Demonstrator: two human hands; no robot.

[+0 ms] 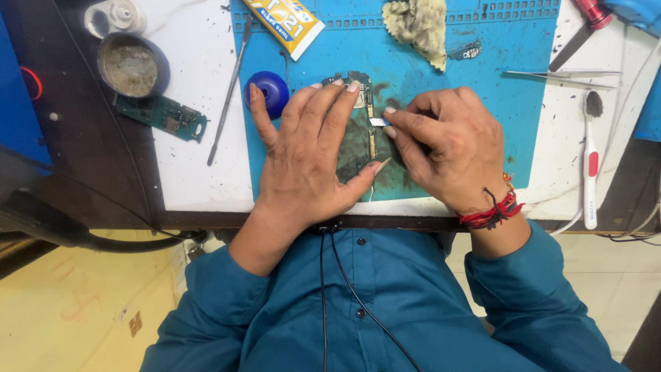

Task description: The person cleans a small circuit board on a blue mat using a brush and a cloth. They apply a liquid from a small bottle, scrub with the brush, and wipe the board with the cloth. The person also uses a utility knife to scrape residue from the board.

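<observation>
The left hand (310,151) lies flat, palm down, fingers spread, on a dark green phone circuit board (363,131) that rests on the stained blue rubber work mat (523,124) near the front edge of the white desk (193,172). Its grip is open: it presses the board down rather than closing around anything, with the thumb tip touching the board's lower right part. Most of the board is hidden under this hand; only its top edge and a narrow strip with a gold-coloured line show to the right of the fingers.

The right hand (447,148) has its thumb and forefinger pinched tight on a small thin white strip (378,122), whose free end sits over the exposed strip of board, just beside the left forefinger. Whether the strip touches the board cannot be told.

Just left of the left hand stands a round blue plastic dome (268,91). Further left on the desk lie a thin metal probe (229,96), a second green circuit board (162,115) and a round tin of grey paste (131,65). To the right are metal tweezers (561,78) and a white toothbrush with a red grip (591,158).
</observation>
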